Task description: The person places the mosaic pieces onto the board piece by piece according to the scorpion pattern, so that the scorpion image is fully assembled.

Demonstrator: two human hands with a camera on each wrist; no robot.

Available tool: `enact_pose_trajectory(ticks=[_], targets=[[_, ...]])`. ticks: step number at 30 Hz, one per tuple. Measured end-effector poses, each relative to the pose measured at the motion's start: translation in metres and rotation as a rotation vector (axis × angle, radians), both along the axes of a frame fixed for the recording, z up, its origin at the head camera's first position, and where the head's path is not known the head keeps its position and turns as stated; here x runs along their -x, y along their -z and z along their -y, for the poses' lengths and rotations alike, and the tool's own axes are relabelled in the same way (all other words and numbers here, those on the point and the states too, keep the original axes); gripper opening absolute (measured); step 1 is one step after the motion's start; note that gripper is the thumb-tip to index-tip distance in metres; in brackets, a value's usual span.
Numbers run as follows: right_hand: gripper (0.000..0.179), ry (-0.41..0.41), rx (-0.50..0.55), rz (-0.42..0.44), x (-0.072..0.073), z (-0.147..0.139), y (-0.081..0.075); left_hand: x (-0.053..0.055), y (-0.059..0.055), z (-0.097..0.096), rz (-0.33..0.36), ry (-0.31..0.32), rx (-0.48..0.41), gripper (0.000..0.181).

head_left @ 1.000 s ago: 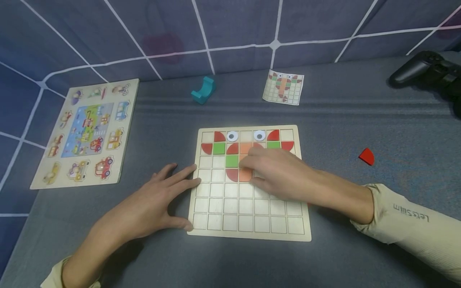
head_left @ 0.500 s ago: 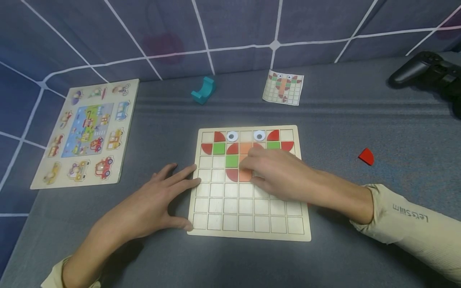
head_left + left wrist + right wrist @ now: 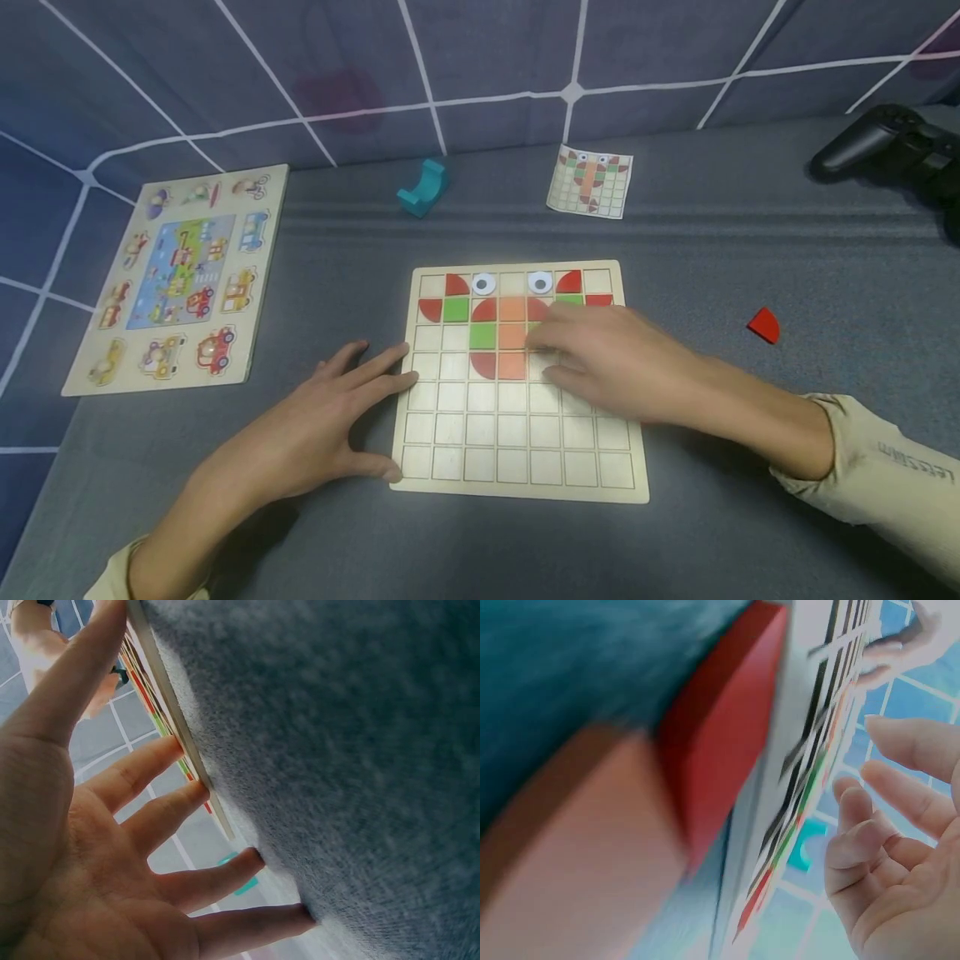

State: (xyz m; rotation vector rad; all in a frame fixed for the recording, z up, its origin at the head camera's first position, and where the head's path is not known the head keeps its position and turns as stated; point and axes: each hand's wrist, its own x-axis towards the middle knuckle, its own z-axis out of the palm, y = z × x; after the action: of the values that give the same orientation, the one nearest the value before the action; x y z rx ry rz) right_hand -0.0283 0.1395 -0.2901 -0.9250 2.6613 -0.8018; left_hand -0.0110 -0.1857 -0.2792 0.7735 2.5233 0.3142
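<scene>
Vehicle puzzle (image 3: 180,275): lying at the far left of the grey surface, its wooden tray holding cut-out vehicle pieces around a coloured centre picture.
Left hand (image 3: 315,429): resting flat on the surface, fingers straight and spread, fingertips touching the left edge of the grid board and the thumb pressing its near-left corner; holding nothing.
Teal block (image 3: 424,188): sitting behind the board, well apart from both hands.
Grid board (image 3: 517,471): lying in the middle, carrying tiles only in its top 4 rows: red quarter-rounds, 2 round eye tiles (image 3: 484,284), a green square (image 3: 456,309) in row 2, another green square below it to the right, and a column of orange squares (image 3: 512,365); lower cells showing bare wood.
Pattern card (image 3: 590,181): lying behind the board, to its right.
Right hand (image 3: 607,358): hovering over the board's right half, fingers loosely extended and slightly apart, gripping nothing visible; fingertips near the orange column.
Loose red quarter-round (image 3: 763,326): lying on the surface right of the board, apart from the hand.
Black controller (image 3: 885,142): sitting at the far right corner.
</scene>
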Motion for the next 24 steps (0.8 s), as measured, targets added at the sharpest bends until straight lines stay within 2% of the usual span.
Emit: enact_pose_trajectory(ticks=[4,9,17,20,24], targets=[[0.029,0.061,-0.005,0.004,-0.002,-0.025,-0.004,-0.001,0.001,0.000,-0.001,-0.004,0.004,0.095],[0.035,0.152,-0.072,-0.025,-0.004,-0.063,-0.005,-0.001,0.000,0.000,-0.002,-0.007,0.000,0.095],[0.043,0.276,-0.211,-0.063,-0.007,-0.128,0.008,0.000,-0.001,0.001,0.036,-0.017,-0.007,0.093],[0.048,0.321,-0.253,-0.053,-0.011,-0.145,0.011,0.000,0.000,0.000,0.037,-0.017,-0.004,0.094],[0.053,0.338,-0.294,-0.049,-0.015,-0.160,0.015,0.000,0.001,0.000,0.037,-0.016,0.003,0.094]])
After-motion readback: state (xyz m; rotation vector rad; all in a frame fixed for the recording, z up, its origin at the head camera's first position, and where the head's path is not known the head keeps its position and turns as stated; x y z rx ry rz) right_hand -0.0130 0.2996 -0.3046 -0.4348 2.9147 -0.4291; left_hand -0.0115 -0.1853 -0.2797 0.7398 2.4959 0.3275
